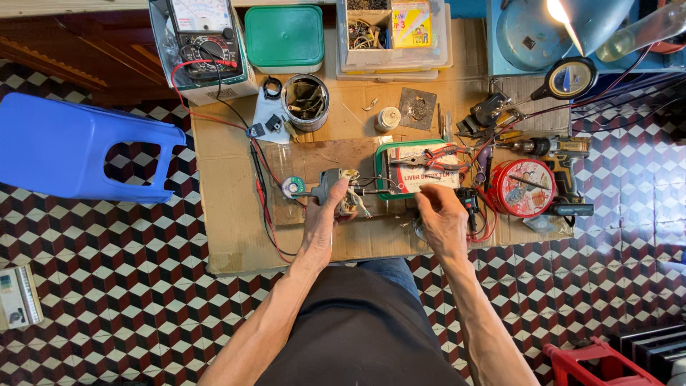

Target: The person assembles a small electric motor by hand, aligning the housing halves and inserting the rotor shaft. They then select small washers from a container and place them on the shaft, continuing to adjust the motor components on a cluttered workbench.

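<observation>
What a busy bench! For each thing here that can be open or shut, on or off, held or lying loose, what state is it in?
Left hand: closed around a small wired part.
Right hand: fingers pinched at the green tray's edge; what they hold is too small to tell.
Green-lidded box: shut.
Metal can: open, filled with bits.
Lamp: lit.
Red round tin: lid on.
Pliers: lying in the tray.
</observation>
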